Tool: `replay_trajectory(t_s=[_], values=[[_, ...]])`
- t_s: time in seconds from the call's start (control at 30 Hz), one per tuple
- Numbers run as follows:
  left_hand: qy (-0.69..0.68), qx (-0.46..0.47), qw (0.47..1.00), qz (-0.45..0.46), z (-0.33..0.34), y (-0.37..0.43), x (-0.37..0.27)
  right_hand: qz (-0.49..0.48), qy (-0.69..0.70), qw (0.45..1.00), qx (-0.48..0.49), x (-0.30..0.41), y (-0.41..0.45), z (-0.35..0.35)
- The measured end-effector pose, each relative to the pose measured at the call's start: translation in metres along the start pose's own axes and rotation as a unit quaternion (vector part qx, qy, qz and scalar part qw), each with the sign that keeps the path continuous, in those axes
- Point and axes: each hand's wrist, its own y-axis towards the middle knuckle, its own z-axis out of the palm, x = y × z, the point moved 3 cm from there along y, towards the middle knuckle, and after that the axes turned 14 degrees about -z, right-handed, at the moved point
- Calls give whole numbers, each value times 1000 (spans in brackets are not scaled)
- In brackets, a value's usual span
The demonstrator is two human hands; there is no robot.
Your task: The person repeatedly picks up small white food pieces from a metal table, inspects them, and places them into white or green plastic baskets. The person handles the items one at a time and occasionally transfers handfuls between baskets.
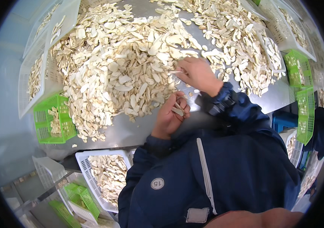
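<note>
A wide heap of pale, dried slices [133, 71], possibly mushroom, covers much of the metal table [133, 129] before me. My left hand [171, 115] is at the near edge of the heap, palm turned up, fingers curled round a few slices [178, 111]. Just beyond it, slightly to the right, my right hand [197, 72] pinches a thin slice [174, 72] between thumb and fingers. That hand hovers by the heap's right side and is a little blurred.
A second heap [236, 48] lies to the right. White perforated baskets [48, 77] and a green basket [55, 119] stand along the left; more green baskets [298, 68] are at the right. Below the table edge sits a white crate of slices [107, 176].
</note>
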Motion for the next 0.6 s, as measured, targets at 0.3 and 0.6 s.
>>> replay_trajectory(t_s=[0.3, 0.6], values=[[194, -156, 968, 45, 32, 3, 1, 152, 410, 897, 59, 3, -47, -42], [40, -49, 998, 2, 19, 0, -2, 129, -55, 990, 15, -28, -23, -11]])
